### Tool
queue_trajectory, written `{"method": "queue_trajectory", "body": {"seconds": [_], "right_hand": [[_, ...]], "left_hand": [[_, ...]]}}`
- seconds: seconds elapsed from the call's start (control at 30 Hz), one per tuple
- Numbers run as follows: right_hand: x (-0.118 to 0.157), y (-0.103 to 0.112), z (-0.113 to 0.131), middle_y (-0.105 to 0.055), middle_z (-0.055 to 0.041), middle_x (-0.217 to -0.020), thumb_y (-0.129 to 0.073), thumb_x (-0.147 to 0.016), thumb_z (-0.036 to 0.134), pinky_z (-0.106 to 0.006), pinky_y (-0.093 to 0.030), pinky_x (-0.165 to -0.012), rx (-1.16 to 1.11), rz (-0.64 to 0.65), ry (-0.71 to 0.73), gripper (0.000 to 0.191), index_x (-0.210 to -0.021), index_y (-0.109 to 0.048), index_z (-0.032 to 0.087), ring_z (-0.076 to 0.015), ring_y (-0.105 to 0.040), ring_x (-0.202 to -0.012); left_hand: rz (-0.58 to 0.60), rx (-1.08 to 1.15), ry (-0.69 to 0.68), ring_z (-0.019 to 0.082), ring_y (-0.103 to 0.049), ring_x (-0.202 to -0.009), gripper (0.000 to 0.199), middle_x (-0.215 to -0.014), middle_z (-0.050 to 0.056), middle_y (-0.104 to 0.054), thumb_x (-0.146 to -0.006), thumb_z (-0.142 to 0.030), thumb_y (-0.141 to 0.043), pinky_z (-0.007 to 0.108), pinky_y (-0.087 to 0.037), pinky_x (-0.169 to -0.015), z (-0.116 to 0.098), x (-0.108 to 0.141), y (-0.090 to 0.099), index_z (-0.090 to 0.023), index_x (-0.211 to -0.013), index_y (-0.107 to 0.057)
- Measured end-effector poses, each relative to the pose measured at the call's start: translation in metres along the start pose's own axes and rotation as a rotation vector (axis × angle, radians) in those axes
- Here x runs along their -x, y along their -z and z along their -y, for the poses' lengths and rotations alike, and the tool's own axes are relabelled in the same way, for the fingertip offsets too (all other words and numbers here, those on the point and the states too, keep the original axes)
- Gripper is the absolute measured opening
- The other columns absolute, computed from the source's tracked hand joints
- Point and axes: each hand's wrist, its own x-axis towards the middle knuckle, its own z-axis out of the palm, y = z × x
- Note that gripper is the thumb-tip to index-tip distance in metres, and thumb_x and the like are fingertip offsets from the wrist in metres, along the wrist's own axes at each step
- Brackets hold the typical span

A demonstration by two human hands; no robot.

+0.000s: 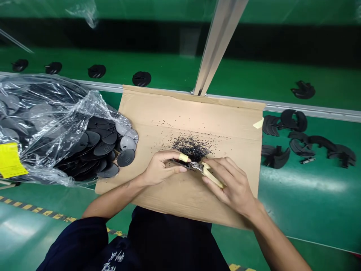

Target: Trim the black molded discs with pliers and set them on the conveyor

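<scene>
My left hand (162, 167) pinches a thin black plastic piece (177, 162), probably a disc seen nearly edge-on; the thumb has tape or a cover near one fingertip. In my right hand (232, 184) is a pair of cutting pliers (210, 176) with pale yellow handles, my fingers wrapped round them. The metal jaws meet the edge of the black piece, and I cannot make out the exact cutting spot. Just beyond both hands lies a heap of tiny black plastic bits (191, 146), scattered over the cardboard sheet (225, 113).
On the left, a clear plastic bag (50, 124) spills many black discs (103, 148) onto the cardboard; a yellow label (11, 160) is on it. Curved black parts (301, 143) lie on the green table at right. A metal post (220, 49) rises behind the cardboard.
</scene>
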Motion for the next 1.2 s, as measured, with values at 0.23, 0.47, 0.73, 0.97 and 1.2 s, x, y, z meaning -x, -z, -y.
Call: {"method": "queue_trajectory", "body": {"seconds": [0.23,0.47,0.73,0.97,1.2], "right_hand": [[-0.004,0.004,0.002,-0.072,-0.0104,-0.096,-0.065,-0.096,0.024,-0.034,-0.055,-0.072,0.165,0.025,0.037,0.033,-0.128,-0.059,0.017,-0.0213,-0.066,-0.082],[-0.002,-0.003,0.006,-0.07,-0.0089,-0.096,-0.06,-0.099,0.024,-0.031,-0.056,-0.071,-0.211,-0.009,-0.108,0.023,-0.122,-0.061,0.019,-0.0187,-0.068,-0.083],[0.001,0.003,0.004,-0.072,-0.0137,-0.106,-0.067,-0.094,0.029,-0.041,-0.056,-0.079,0.113,-0.009,-0.068,0.033,-0.124,-0.063,0.017,-0.0261,-0.067,-0.092],[0.007,0.01,0.007,-0.071,-0.0104,-0.115,-0.061,-0.098,0.034,-0.04,-0.059,-0.084,-0.285,0.0,-0.321,0.025,-0.121,-0.065,0.023,-0.0251,-0.068,-0.107],[0.008,-0.004,0.027,-0.068,-0.0135,-0.123,-0.063,-0.096,0.03,-0.043,-0.059,-0.091,-0.287,-0.026,-0.184,0.026,-0.119,-0.067,0.021,-0.0257,-0.067,-0.111]], "left_hand": [[0.021,-0.005,-0.03,0.018,-0.074,-0.081,0.027,-0.089,0.009,-0.079,-0.081,-0.038,-0.083,0.029,-0.06,-0.076,0.005,0.001,0.002,-0.015,-0.096,-0.08],[0.026,0.041,0.006,0.018,-0.074,-0.083,0.029,-0.09,0.008,-0.079,-0.083,-0.039,-0.081,0.029,-0.06,-0.078,0.0,0.004,-0.001,-0.015,-0.097,-0.079],[0.031,-0.238,-0.126,0.019,-0.068,-0.089,0.023,-0.095,0.008,-0.078,-0.089,-0.033,-0.075,0.033,-0.057,-0.081,-0.007,0.004,-0.003,-0.019,-0.107,-0.078],[-0.169,-0.157,0.002,0.018,-0.071,-0.091,0.028,-0.098,0.008,-0.077,-0.088,-0.041,-0.075,0.03,-0.057,-0.081,-0.007,0.003,0.0,-0.017,-0.102,-0.072],[-0.092,-0.115,-0.026,0.017,-0.073,-0.091,0.026,-0.098,0.007,-0.075,-0.087,-0.035,-0.077,0.028,-0.059,-0.083,-0.004,0.006,-0.006,-0.016,-0.1,-0.064]]}}
